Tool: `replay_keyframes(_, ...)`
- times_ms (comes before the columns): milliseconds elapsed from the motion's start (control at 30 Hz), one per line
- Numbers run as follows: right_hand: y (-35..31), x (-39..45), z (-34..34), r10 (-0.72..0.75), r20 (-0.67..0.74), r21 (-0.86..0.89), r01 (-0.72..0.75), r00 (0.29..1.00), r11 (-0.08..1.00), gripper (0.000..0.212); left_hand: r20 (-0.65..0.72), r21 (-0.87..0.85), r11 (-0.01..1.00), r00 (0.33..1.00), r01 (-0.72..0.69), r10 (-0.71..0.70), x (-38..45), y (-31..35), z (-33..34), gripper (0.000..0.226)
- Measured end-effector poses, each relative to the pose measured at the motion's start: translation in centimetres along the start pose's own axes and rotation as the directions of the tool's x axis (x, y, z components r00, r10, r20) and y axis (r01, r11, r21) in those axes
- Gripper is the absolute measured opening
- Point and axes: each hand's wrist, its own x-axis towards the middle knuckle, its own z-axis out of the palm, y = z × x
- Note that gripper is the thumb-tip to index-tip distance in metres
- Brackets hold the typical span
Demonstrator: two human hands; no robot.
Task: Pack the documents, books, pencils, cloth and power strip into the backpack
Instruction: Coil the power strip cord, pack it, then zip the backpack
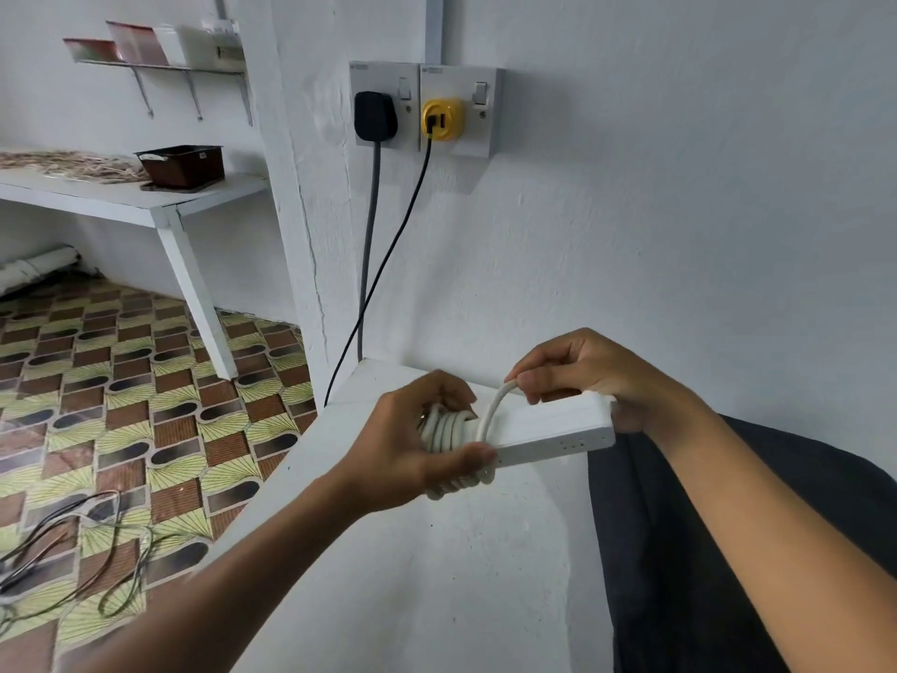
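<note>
A white power strip [553,427] is held above a white table [437,565], with its white cable [449,429] wound in several turns round its left end. My left hand [412,444] grips that wrapped end, thumb on the strip's front edge. My right hand [587,376] holds the strip's far end and pinches a loop of the cable between thumb and forefinger. A dark fabric thing [728,551] lies on the table at the right; I cannot tell whether it is the backpack or the cloth.
On the wall above, a double socket [424,109] holds a black plug [375,116] and a yellow adapter [441,120], with cords hanging down behind the table. A white shelf [126,196] with a dark tray stands at the left. Loose wires [73,551] lie on the patterned floor.
</note>
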Motion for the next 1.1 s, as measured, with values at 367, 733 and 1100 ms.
replay_keyframes(367, 4.2, 1.3, 4.5, 0.034, -0.058, -0.009, -0.034, 0.998, 0.999, 0.022, -0.114, -0.466, 0.862, 0.953, 0.198, -0.28, 0.4, 0.5, -0.2, 0.033)
replay_keyframes(733, 8.8, -0.3, 0.8, -0.184, -0.306, -0.797, -0.145, 0.934, 0.586, 0.029, -0.081, -0.723, 0.655, 0.915, 0.219, -0.395, 1.8, 2.8, -3.9, 0.041)
replay_keyframes(1100, 9.8, -0.2, -7.2, -0.193, -0.705, -0.58, -0.398, 0.683, 0.711, 0.029, -0.163, -0.744, 0.645, 0.889, 0.174, -0.428, 2.2, 3.8, -8.2, 0.039)
